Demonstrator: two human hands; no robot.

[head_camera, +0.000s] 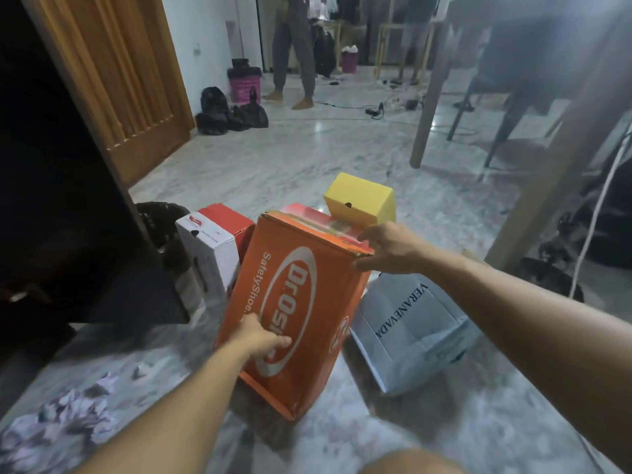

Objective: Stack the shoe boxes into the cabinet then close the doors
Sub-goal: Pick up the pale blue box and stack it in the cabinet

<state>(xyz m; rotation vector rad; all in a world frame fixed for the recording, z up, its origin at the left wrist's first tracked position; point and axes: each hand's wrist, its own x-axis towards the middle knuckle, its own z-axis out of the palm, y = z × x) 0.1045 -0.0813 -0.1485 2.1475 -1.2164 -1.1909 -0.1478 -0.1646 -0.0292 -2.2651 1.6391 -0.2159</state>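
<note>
A large orange shoe box [301, 302] with white lettering is tilted above the marble floor, held between both hands. My left hand [261, 336] presses on its printed face near the lower left. My right hand [390, 248] grips its upper right corner. Behind it lie a white and red box [208, 241], a pink-red box [307, 213] and a yellow box [360, 200]. A grey box [410, 330] rests on the floor to the right. The dark cabinet [68, 234] stands at the left with its door swung out.
Crumpled paper [58, 419] lies on the floor at the lower left. A black bin [160, 220] sits beside the cabinet. A table leg [427, 97] and chairs stand at the right. A person's legs [294, 56], bags and cables are at the back.
</note>
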